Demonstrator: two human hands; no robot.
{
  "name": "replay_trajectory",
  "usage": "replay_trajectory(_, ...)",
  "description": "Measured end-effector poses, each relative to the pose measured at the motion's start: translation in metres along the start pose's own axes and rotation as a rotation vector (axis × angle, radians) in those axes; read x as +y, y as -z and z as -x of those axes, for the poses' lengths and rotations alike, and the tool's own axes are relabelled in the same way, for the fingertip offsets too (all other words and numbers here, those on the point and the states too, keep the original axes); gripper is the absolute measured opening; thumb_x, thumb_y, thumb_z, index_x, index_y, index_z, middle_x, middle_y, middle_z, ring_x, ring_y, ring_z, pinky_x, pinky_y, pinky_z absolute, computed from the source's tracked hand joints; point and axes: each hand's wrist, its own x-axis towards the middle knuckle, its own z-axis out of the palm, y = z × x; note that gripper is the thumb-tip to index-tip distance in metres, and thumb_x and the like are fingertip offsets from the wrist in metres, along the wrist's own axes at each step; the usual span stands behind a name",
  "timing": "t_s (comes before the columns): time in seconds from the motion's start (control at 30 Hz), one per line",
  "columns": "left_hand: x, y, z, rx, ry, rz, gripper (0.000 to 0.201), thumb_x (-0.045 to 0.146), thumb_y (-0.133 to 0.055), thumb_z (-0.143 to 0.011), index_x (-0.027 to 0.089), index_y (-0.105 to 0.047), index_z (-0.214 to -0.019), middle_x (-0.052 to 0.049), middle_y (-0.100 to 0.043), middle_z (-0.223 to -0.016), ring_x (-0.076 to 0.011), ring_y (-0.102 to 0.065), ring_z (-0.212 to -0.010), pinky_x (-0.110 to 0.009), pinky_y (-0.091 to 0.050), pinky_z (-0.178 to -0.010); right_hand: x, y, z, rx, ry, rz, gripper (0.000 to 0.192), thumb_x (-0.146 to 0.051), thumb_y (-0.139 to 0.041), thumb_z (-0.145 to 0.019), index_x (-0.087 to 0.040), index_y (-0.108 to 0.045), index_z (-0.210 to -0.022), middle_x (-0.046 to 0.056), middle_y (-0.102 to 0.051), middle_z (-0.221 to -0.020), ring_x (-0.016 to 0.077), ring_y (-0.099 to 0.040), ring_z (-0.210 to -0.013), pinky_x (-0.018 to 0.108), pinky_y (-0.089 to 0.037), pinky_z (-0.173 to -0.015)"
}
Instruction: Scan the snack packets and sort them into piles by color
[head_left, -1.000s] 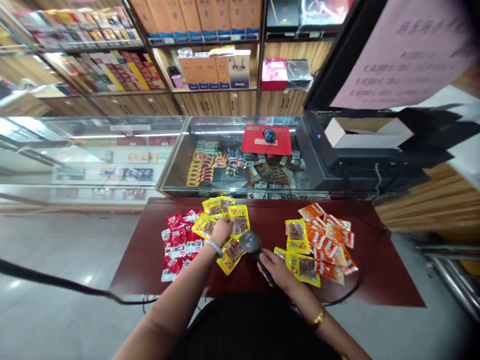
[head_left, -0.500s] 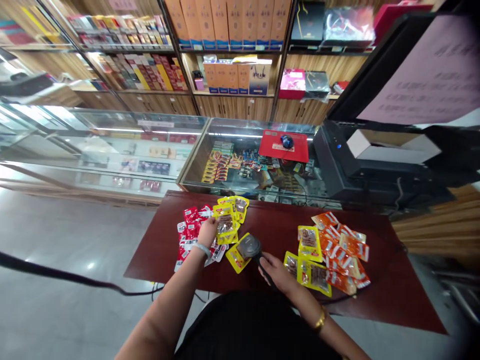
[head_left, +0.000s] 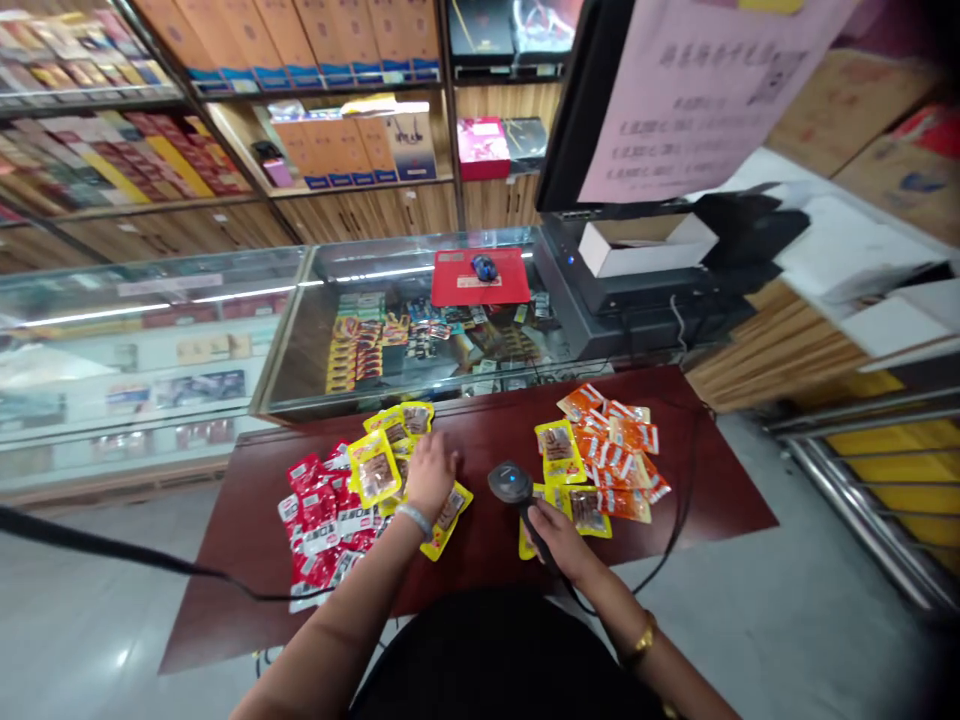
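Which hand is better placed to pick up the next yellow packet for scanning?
Left, probably. The left hand already rests on the yellow packets beside the red ones, while the right hand is closed around the scanner handle and so is not free.

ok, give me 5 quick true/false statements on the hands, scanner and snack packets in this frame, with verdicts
1. The right hand holds the barcode scanner by its handle. True.
2. The left hand rests on the orange packets. False: it lies on the yellow packets at the left; the orange packets lie right of the scanner.
3. The red packets lie at the left end of the dark red table. True.
4. The scanner lies loose on the glass counter. False: it is in the right hand's grip, above the table.
5. A blue mouse sits on a red mat on the glass counter. True.
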Motion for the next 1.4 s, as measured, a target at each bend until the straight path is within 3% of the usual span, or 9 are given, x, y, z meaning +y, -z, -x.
replay_trajectory(0.07,0.028,-0.032,-0.005,-0.229,-0.032,0.163,0.026,0.024,-0.057,-0.083,0.016,-0.066,-0.106,-0.011,-0.066,-0.106,-0.0224,-0.061,-0.1,-0.035,-0.045,-0.094,0.002,0.011,0.005,0.04,0.0,-0.053,0.052,-0.072,-0.059,-0.074,-0.021,-0.051,-0.079,-0.007,-0.048,-0.053,0.0076,-0.037,-0.039,0.021,-0.028,-0.037)
replay_trajectory(0.17,0.066,-0.082,-0.009,-0.568,0.118,0.41,0.021,0.027,-0.058,-0.083,0.014,-0.07,-0.094,-0.008,-0.071,-0.088,-0.0163,-0.064,-0.076,-0.027,-0.05,-0.075,0.005,0.029,0.012,0.124,0.011,-0.123,0.053,-0.073,-0.061,-0.071,-0.022,-0.049,-0.074,-0.007,-0.047,-0.051,0.008,-0.038,-0.039,0.021,-0.028,-0.038)
replay_trajectory(0.23,0.087,-0.11,-0.011,-0.688,0.23,0.503,0.022,0.027,-0.058,-0.082,0.012,-0.072,-0.09,-0.006,-0.071,-0.08,-0.0138,-0.062,-0.067,-0.024,-0.048,-0.066,0.009,0.042,0.016,0.183,0.006,-0.163,0.053,-0.073,-0.062,-0.071,-0.022,-0.048,-0.071,-0.006,-0.049,-0.052,0.0082,-0.039,-0.039,0.022,-0.029,-0.038)
replay_trajectory(0.37,0.116,-0.14,-0.019,-0.732,0.304,0.492,0.023,0.031,-0.061,-0.078,0.011,-0.072,-0.078,-0.004,-0.067,-0.065,-0.0121,-0.057,-0.056,-0.023,-0.045,-0.059,0.019,0.064,0.025,0.254,-0.005,-0.253,0.051,-0.071,-0.063,-0.072,-0.022,-0.048,-0.073,-0.006,-0.049,-0.052,0.0075,-0.038,-0.037,0.021,-0.028,-0.037)
replay_trajectory(0.53,0.134,-0.147,-0.028,-0.732,0.276,0.381,0.022,0.035,-0.069,-0.072,0.013,-0.07,-0.072,-0.005,-0.067,-0.064,-0.0135,-0.058,-0.057,-0.023,-0.043,-0.058,0.023,0.077,0.028,0.352,-0.037,-0.356,0.054,-0.071,-0.069,-0.065,-0.023,-0.051,-0.08,-0.007,-0.05,-0.052,0.0074,-0.04,-0.038,0.019,-0.028,-0.036)
replay_trajectory(0.67,0.138,-0.152,-0.026,-0.646,0.269,0.509,0.02,0.03,-0.071,-0.071,0.016,-0.069,-0.086,-0.004,-0.07,-0.073,-0.0143,-0.062,-0.067,-0.022,-0.046,-0.064,0.017,0.081,0.025,0.355,-0.041,-0.343,0.055,-0.072,-0.068,-0.065,-0.022,-0.049,-0.075,-0.007,-0.051,-0.052,0.0074,-0.041,-0.038,0.019,-0.03,-0.036)
replay_trajectory(0.83,0.119,-0.147,-0.021,-0.531,0.313,0.762,0.023,0.034,-0.074,-0.068,0.018,-0.063,-0.081,0.0,-0.066,-0.072,-0.0117,-0.059,-0.067,-0.022,-0.046,-0.065,-0.002,0.078,0.018,0.32,-0.052,-0.271,0.057,-0.075,-0.066,-0.063,-0.022,-0.049,-0.074,-0.006,-0.051,-0.051,0.0076,-0.04,-0.036,0.021,-0.03,-0.037)
replay_trajectory(1.0,0.076,-0.114,-0.009,-0.423,0.368,0.972,0.037,0.046,-0.075,-0.063,0.017,-0.055,-0.072,0.001,-0.062,-0.068,-0.0107,-0.057,-0.063,-0.023,-0.046,-0.063,-0.023,0.06,0.004,0.214,0.021,-0.17,0.052,-0.072,-0.062,-0.072,-0.021,-0.053,-0.074,-0.004,-0.054,-0.054,0.0091,-0.042,-0.04,0.022,-0.031,-0.04)
replay_trajectory(1.4,-0.027,-0.037,0.071,-0.258,0.556,0.854,0.025,0.04,-0.063,-0.074,0.019,-0.049,-0.077,0.002,-0.061,-0.068,-0.0126,-0.059,-0.064,-0.023,-0.048,-0.062,-0.021,-0.025,-0.034,-0.139,-0.007,-0.011,0.047,-0.069,-0.058,-0.077,-0.022,-0.052,-0.081,-0.007,-0.048,-0.055,0.0083,-0.039,-0.041,0.019,-0.028,-0.037)
